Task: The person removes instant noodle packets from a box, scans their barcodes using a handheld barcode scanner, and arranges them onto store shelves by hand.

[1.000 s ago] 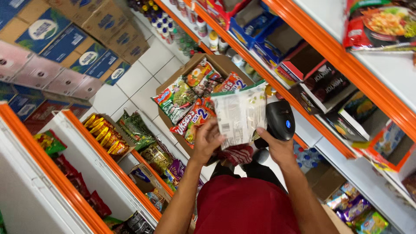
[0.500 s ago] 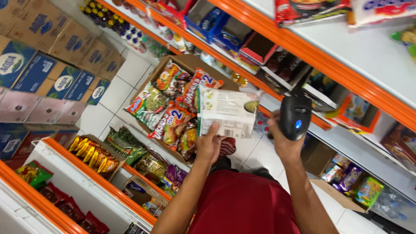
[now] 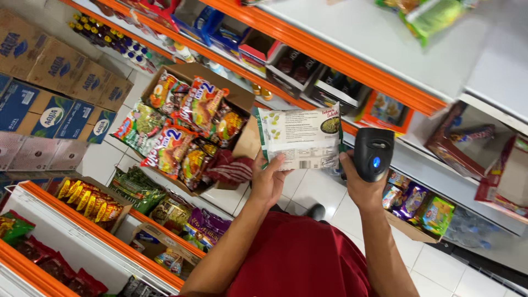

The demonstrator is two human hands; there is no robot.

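Head view: left hand [image 3: 268, 181] grips a white noodle packet [image 3: 300, 138] over the open carton [image 3: 242, 140]; right hand [image 3: 360, 184] holds a black scanner [image 3: 373, 154] beside it. Many packets remain inside.

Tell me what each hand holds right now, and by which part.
The left hand holds a white and green snack packet by its lower edge. The right hand grips a black handheld scanner around its body.
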